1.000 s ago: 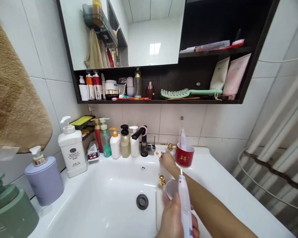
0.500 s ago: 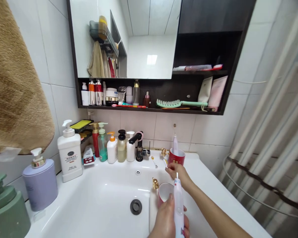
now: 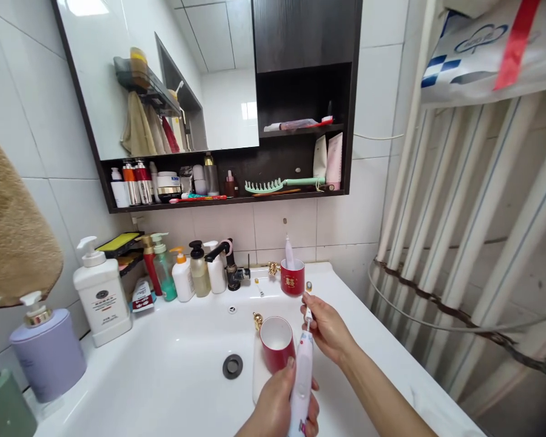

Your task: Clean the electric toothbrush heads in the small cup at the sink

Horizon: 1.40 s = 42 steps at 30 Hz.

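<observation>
My left hand point(image 3: 277, 406) is closed around the white handle of an electric toothbrush point(image 3: 301, 379), held upright over the sink's right side. My right hand point(image 3: 328, 331) pinches a small brush head point(image 3: 308, 298) right above the handle's top. A red cup with a white inside point(image 3: 276, 343) stands on the sink's edge just left of the handle. Farther back a second red cup point(image 3: 292, 278) holds another pink toothbrush.
A white basin point(image 3: 177, 376) with a dark drain point(image 3: 232, 366) and a black tap point(image 3: 230, 264). Pump bottles line the back and left rim. A dark shelf point(image 3: 222, 197) carries bottles and a green hairbrush. White pipes point(image 3: 459, 243) stand at right.
My right hand came back from the far red cup with the brush head to the handle's top. The view swung right and upward.
</observation>
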Motion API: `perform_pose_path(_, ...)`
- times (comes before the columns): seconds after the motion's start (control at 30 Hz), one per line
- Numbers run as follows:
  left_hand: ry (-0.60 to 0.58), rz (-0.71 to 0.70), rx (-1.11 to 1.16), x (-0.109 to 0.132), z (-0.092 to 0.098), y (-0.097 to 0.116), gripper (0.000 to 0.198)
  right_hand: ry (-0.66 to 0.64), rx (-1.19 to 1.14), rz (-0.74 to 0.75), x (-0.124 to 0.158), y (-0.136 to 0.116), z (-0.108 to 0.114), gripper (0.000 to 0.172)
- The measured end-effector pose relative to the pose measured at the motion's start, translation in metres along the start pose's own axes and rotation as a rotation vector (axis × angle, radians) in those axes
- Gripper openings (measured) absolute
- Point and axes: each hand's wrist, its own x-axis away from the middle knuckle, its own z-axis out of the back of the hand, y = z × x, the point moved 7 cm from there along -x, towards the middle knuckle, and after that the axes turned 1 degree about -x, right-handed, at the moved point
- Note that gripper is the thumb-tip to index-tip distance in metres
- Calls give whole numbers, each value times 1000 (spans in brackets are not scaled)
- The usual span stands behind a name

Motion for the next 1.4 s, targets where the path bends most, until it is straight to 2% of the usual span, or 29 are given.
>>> perform_pose_path(0.2, 0, 8, -23, -4, 4, 0, 60, 16, 95, 71, 6, -8, -3, 26)
perform_pose_path(0.3, 10, 23, -37, -3, 7, 0, 55, 13, 137, 134, 8, -15, -5, 26)
perform_pose_path(0.43, -19, 25, -53, 0, 7, 1, 50, 71, 121, 185, 7, -17, 1, 25)
perform_pose_path(0.6, -44, 0, -33, 1, 5, 2, 48, 20, 171, 121, 5, -6, -2, 25)
perform_pose_path(0.73, -59, 51, 19, 1, 6, 1, 44, 11, 201, 80, 6, -1, -4, 26)
perform_pose_path(1.07, -3, 45, 33, 3, 7, 4, 44, -82, 281, -24, 9, 8, -12, 27)
perform_pose_path(1.2, 51, -33, -17, 4, 8, 9, 45, -116, 287, -48, 10, 10, -15, 28)
perform_pose_path(1.4, 52, -124, -45, 2, 11, 16, 51, -162, 285, -25, 16, 4, -22, 30)
